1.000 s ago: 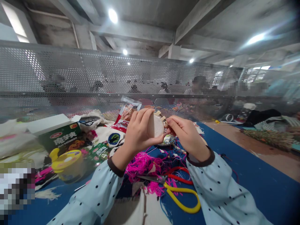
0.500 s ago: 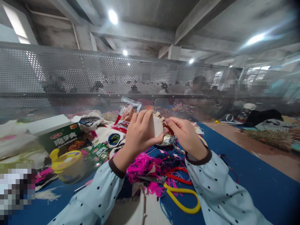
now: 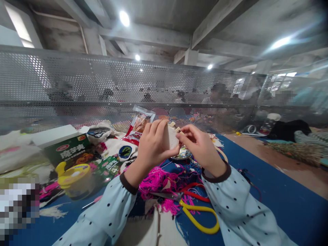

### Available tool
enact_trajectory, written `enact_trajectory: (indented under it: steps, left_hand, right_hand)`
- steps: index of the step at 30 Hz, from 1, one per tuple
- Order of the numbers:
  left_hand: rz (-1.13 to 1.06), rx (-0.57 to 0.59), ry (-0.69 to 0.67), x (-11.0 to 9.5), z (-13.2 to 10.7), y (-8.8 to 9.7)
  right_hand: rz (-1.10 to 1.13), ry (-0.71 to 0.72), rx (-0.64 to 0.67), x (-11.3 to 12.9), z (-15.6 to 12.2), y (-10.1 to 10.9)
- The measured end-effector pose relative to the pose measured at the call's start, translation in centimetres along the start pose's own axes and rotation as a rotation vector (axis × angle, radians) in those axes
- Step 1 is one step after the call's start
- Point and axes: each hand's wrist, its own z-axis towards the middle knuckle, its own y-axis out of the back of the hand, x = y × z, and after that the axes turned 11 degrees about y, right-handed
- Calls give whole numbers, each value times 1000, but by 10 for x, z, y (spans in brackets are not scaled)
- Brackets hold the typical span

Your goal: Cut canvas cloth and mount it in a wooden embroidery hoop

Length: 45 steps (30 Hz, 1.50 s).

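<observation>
My left hand (image 3: 155, 141) is closed around a small round embroidery hoop (image 3: 169, 137) covered with off-white cloth, thumb along its lower edge. Two pale wooden tabs stick out at the hoop's upper right. There my right hand (image 3: 197, 145) is closed, thumb and forefinger pinched at the tabs; the small part between the fingertips is hidden. Under my hands lies a tangle of bright pink yarn (image 3: 156, 181). Scissors (image 3: 189, 201) with one red and one yellow handle rest on it, near my right sleeve. Off-white cloth (image 3: 143, 227) lies closest to me.
A green box (image 3: 68, 147), a yellow-lidded tub (image 3: 77, 181) and a green packet (image 3: 109, 167) stand at left. A red snack bag (image 3: 139, 124) leans behind my left hand. A metal bowl (image 3: 183, 153) sits behind my hands. A perforated metal screen (image 3: 123, 82) borders the blue table (image 3: 269, 191).
My right hand has shifted slightly and its fingers have curled in a new position at the hoop's tabs. The left hand and hoop stay nearly still.
</observation>
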Motion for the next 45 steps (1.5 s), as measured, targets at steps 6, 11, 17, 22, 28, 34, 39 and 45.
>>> enact_trajectory:
  steps: [6, 11, 17, 22, 28, 34, 39, 45]
  left_hand:
    - [4, 5, -1, 1, 0, -1]
    - [4, 2, -7, 0, 0, -1]
    - [5, 3, 4, 0, 0, 1]
    - [2, 3, -6, 0, 0, 0]
    - [9, 2, -11, -1, 0, -1]
    - [14, 6, -4, -1, 0, 0]
    - [6, 3, -9, -1, 0, 1]
    - [7, 10, -1, 0, 0, 0]
  right_hand:
    - [-53, 22, 0, 1, 0, 0]
    - [-72, 10, -5, 1, 0, 1]
    - [-34, -1, -12, -1, 0, 1]
    - [-83, 31, -18, -1, -1, 1]
    - [-50, -1, -4, -1, -1, 0]
    - [-46, -26, -7, -1, -1, 1]
    - [-46, -8, -1, -2, -1, 2]
    - [-63, -11, 9, -3, -1, 2]
